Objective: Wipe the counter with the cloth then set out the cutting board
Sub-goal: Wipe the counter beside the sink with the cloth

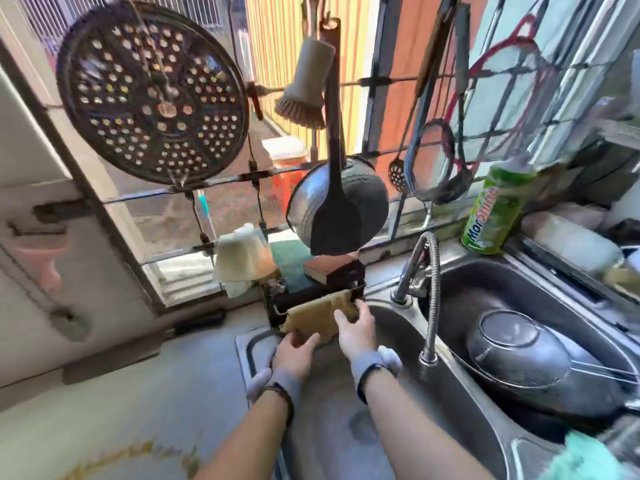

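A tan cloth (313,315) hangs over the front bar of a dark sink caddy (311,289) at the back of the left sink basin. My left hand (296,353) grips the cloth's lower left edge. My right hand (356,329) holds its right side, fingers curled onto the fabric. The grey counter (138,393) stretches to the left of the sink. No cutting board is visible.
A faucet (429,296) with a flexible hose stands between two steel basins; the right basin (519,282) holds a pot lid and pans. A green dish-soap bottle (495,213) stands on the sill. A pan, brush, strainers and a perforated round tray (152,91) hang from window bars. A pale cloth (242,258) is draped left of the caddy.
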Demonstrator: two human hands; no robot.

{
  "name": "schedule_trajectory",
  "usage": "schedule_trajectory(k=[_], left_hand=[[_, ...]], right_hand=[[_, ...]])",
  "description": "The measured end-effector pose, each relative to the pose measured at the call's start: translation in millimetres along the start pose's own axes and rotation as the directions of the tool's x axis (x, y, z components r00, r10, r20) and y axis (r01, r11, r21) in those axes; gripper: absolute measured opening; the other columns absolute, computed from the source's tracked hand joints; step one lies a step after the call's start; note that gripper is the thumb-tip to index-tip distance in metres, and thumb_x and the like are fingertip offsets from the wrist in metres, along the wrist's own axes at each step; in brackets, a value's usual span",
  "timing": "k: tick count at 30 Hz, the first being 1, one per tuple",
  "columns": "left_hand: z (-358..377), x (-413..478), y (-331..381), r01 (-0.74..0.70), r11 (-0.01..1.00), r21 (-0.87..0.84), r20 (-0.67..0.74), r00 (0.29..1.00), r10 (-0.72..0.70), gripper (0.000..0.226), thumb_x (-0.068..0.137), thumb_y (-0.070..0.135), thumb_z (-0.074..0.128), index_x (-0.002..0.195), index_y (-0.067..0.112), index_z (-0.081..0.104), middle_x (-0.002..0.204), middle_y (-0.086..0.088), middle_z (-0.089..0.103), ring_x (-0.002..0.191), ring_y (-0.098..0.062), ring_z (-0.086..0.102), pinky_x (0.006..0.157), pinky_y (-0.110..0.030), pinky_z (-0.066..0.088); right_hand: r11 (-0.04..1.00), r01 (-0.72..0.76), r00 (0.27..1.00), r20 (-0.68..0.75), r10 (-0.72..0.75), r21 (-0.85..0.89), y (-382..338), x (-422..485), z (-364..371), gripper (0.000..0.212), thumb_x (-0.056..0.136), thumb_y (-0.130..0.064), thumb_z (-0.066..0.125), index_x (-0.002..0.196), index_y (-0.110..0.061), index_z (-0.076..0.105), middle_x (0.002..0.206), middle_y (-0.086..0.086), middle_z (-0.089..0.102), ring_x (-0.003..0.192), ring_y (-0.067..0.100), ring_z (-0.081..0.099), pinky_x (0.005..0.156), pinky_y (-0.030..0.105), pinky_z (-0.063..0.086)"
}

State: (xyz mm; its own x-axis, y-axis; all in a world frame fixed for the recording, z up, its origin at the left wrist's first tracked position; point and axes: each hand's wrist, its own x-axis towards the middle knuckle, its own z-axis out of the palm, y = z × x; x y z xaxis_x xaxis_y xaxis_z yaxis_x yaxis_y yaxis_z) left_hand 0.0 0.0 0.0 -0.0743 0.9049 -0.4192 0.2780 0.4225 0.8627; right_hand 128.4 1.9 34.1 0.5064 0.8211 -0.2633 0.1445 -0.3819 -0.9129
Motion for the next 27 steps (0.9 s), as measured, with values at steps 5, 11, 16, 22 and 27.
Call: schedule_trajectory(k=[5,11,16,22,27], left_hand=[[1,2,-7,-0.002,0.999,-0.039,0.001,1.0,0.002,0.015,0.085,0.039,0.071,0.086,0.024,0.068,0.098,0.007,0.072,0.089,-0.011,0.063,0.081,-0.031,0.046],[-11,-15,-13,-0.038,0.987,-0.158,-0.107,0.994,0.022,0.021,0.087,0.035,0.067,0.079,0.015,0.069,0.082,-0.005,0.073,0.087,-0.027,0.066,0.075,-0.04,0.05],[-29,-58,31,-0.252,0.934,-0.254,-0.155,0.964,0.218,0.015,0.087,0.026,0.069,0.097,0.028,0.057,0.091,-0.008,0.073,0.091,-0.026,0.07,0.08,-0.044,0.056],[-80,-131,80,-0.468,0.883,0.024,-0.13,0.875,0.467,0.026,0.079,0.059,0.065,0.1,0.045,0.064,0.108,0.01,0.057,0.099,-0.003,0.06,0.09,-0.03,0.049],[-142,-217,88,-0.586,0.807,-0.072,-0.17,0.805,0.569,0.029,0.076,0.062,0.065,0.096,0.043,0.07,0.092,0.013,0.074,0.083,0.002,0.068,0.067,-0.019,0.054]], right_hand=[[0.992,-0.013,0.999,0.043,0.018,-0.122,6,10,1,0.043,0.086,-0.035,0.069,0.124,-0.018,0.06,0.131,0.014,0.057,0.124,0.037,0.048,0.104,0.038,0.041],[0.992,0.124,0.99,-0.06,-0.124,-0.003,11,-11,-11,0.027,0.089,-0.038,0.064,0.072,-0.019,0.055,0.078,-0.003,0.06,0.082,0.024,0.055,0.08,0.042,0.046],[0.861,0.245,0.955,0.044,-0.294,0.446,-30,-44,-28,0.026,0.097,-0.033,0.052,0.081,-0.013,0.06,0.073,0.004,0.057,0.069,0.015,0.052,0.066,0.032,0.044],[0.782,0.234,0.873,0.23,-0.431,0.578,-94,-108,-35,0.027,0.091,-0.032,0.048,0.093,-0.018,0.07,0.094,0.022,0.068,0.09,0.041,0.062,0.087,0.05,0.051],[0.795,0.305,0.75,0.383,-0.54,0.524,-115,-206,-31,0.014,0.093,-0.02,0.06,0.098,-0.019,0.073,0.087,0.009,0.076,0.078,0.021,0.073,0.067,0.033,0.059]])
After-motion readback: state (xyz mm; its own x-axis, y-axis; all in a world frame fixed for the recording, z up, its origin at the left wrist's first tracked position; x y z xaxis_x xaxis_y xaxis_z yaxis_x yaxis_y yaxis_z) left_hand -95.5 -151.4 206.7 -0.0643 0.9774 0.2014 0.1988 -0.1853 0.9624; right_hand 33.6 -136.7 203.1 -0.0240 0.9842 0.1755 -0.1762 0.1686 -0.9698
